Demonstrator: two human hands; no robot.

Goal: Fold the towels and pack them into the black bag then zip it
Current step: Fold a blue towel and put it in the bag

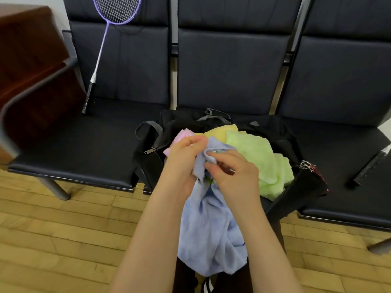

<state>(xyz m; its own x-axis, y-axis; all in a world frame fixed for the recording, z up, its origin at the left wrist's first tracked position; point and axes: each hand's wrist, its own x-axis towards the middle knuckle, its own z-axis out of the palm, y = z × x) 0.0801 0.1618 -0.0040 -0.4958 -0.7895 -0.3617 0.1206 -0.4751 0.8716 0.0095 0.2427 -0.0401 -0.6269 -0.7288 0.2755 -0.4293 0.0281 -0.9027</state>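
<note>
Both hands meet at the top edge of the blue towel [211, 235]; the left hand [184, 163] pinches one bunched bit, the right hand [234, 172] pinches just beside it; the rest hangs crumpled. Behind, the black bag [281, 140] gapes on the seat, green towel [260, 159] spilling out. Folding looks barely begun; next, find corners and spread it.

blue towel [211, 229] – crumpled, hanging | green towel [260, 161] – in open black bag [296, 187]
</note>
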